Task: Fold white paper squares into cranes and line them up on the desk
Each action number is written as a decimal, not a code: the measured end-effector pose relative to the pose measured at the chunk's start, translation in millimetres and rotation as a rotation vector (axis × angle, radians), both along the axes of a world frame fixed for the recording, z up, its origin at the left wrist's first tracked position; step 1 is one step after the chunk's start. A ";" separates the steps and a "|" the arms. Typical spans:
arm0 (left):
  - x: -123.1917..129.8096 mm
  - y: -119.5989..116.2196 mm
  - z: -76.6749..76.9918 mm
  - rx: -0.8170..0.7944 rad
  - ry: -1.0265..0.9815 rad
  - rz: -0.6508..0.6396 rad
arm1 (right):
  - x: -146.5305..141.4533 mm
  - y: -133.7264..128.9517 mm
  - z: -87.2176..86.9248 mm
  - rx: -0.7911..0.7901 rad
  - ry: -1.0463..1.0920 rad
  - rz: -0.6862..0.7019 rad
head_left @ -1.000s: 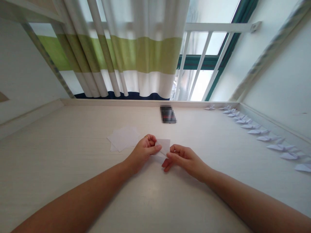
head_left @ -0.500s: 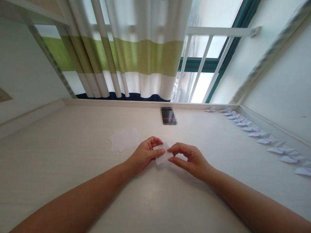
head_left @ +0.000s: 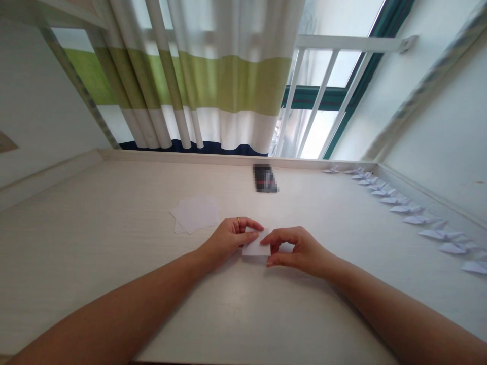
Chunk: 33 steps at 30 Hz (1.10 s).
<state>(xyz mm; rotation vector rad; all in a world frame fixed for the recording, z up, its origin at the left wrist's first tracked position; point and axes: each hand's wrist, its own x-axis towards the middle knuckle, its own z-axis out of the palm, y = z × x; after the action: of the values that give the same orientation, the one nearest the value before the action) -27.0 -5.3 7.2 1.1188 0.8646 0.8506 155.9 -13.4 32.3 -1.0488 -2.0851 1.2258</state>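
A small folded piece of white paper [head_left: 255,248] is held between my two hands over the middle of the table. My left hand [head_left: 232,235], with a ring on one finger, pinches its left side, thumb on top and fingers behind the upper edge. At the right side, my right hand [head_left: 297,251] has its index fingertip on the paper's face and its thumb by the lower right corner; the other fingers are partly hidden behind the sheet. Several loose white sheets [head_left: 196,213] lie overlapping beyond my left hand.
Several folded white paper cranes [head_left: 420,219] stand in a row along the table's right side. A dark pixelated object [head_left: 265,178] lies near the back. A raised ledge [head_left: 182,156] borders the white table [head_left: 95,253], with a curtain [head_left: 236,81] and white railing [head_left: 350,43] behind.
The paper has turned, so its lower edge now runs level instead of pointing down at a corner. My right thumb has dropped slightly, and the view has shifted a little.
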 end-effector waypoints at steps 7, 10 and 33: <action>1.6 0.0 2.9 0.060 0.089 0.019 | 0.1 0.7 -2.0 -0.043 -0.066 0.009; 1.8 -0.4 1.6 0.114 0.135 0.012 | 0.0 2.0 -2.3 -0.017 -0.098 0.018; 5.2 -9.0 8.2 0.113 -0.024 0.028 | 1.3 2.9 -2.0 0.128 0.058 -0.061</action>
<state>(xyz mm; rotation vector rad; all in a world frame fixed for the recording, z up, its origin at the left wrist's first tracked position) -21.8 -14.2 15.5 1.1948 0.8222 0.9435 157.1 -10.6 30.3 -1.0002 -2.0430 1.0660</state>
